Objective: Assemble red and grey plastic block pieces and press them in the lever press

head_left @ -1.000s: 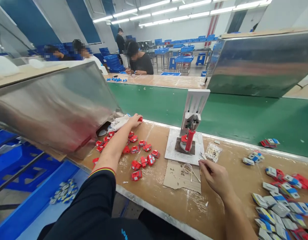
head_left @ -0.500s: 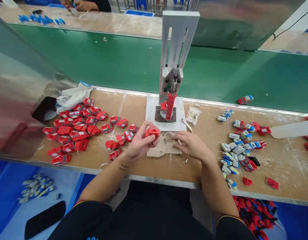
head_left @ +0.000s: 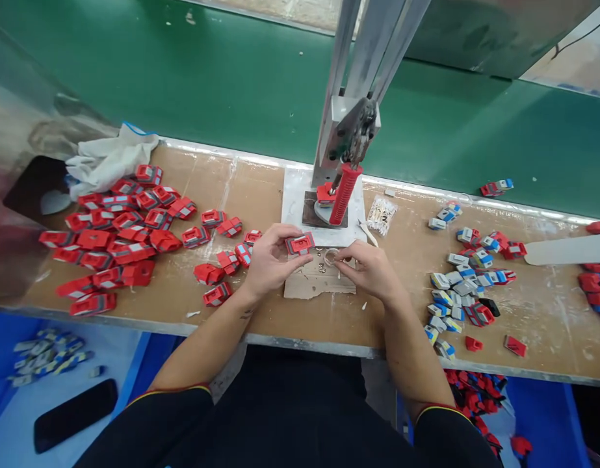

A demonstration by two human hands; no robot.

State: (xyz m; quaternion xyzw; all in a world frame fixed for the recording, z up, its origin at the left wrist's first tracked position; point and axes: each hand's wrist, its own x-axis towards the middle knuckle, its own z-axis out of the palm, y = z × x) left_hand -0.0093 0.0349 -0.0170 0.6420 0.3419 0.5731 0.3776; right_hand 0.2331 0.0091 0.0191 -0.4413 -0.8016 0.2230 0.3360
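My left hand (head_left: 273, 263) is closed on a red toy car body (head_left: 300, 244) with grey edges, its recessed side turned up towards me. Thumb and fingers grip it from the left, above a torn piece of cardboard (head_left: 304, 286). Over the cardboard's right part is my right hand (head_left: 370, 266), thumb and forefinger pinched together beside a small clear round dish (head_left: 331, 256). Whatever lies between those fingertips is too small to make out. Tiny metal pieces (head_left: 322, 268) are scattered left of the dish. Just behind stands a press with a red handle (head_left: 346, 195), another red piece (head_left: 326, 192) beneath it.
Many red car bodies (head_left: 119, 237) are heaped at left beside a white glove (head_left: 112, 159). Nippers (head_left: 368, 233) and a pack of cotton swabs (head_left: 381, 216) lie right of the press. Grey-and-blue car pieces (head_left: 458, 286) cover the right side. A phone (head_left: 75, 415) rests in the lower-left bin.
My view has tilted downward, and the co-worker's hands have left it. My left hand has turned the red car body to show its recess. The right fingertips have drawn together near the dish.
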